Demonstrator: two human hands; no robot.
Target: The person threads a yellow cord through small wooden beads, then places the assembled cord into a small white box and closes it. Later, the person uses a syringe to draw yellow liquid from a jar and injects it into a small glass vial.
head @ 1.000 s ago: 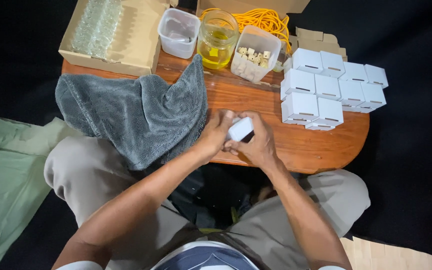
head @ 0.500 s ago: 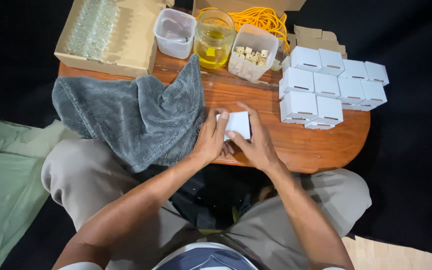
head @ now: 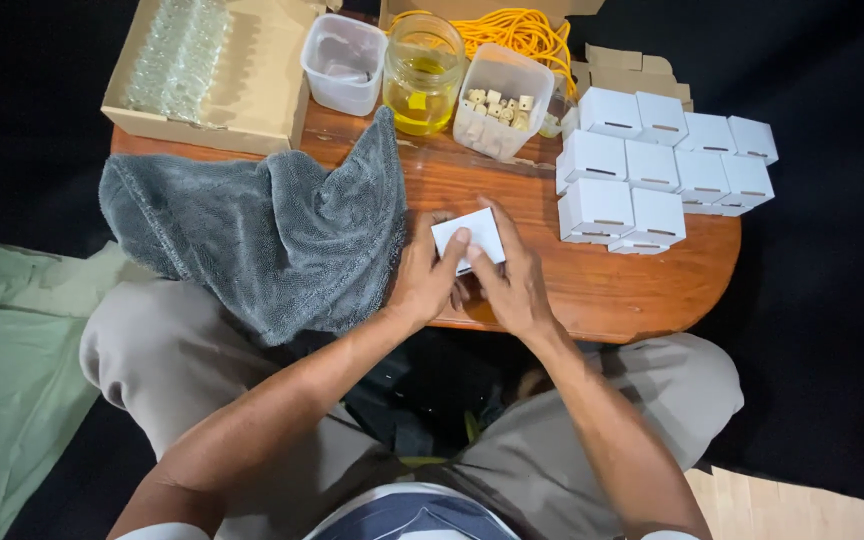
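Both hands are on one small white box [head: 468, 238], held just above the wooden counter [head: 592, 280] near its front edge. The left hand [head: 426, 272] has its grip clamped on the box's left side, with a finger lying across the top face. The right hand [head: 512, 275] clamps it from the right, fingers wrapped over the far edge and thumb underneath. Can't tell if the box is touching the counter or hovering a bit.

Taking that box as the landmark: just left of it lies a crumpled grey towel [head: 262, 225], draped over the counter edge and onto the person's lap. To the right of the box, well apart, sits a cluster of matching white boxes [head: 652, 170], stacked and packed close together. Behind the box, at the far edge, there's a clear tub of small wooden beads [head: 500, 105], a glass jar with yellow liquid [head: 422, 75] left of that, then an empty-looking plastic tub [head: 342, 62]. Further back left is a cardboard box [head: 252, 90] holding bubble wrap [head: 177, 50]. Behind the tub of beads is a coil of yellow cord [head: 522, 30].
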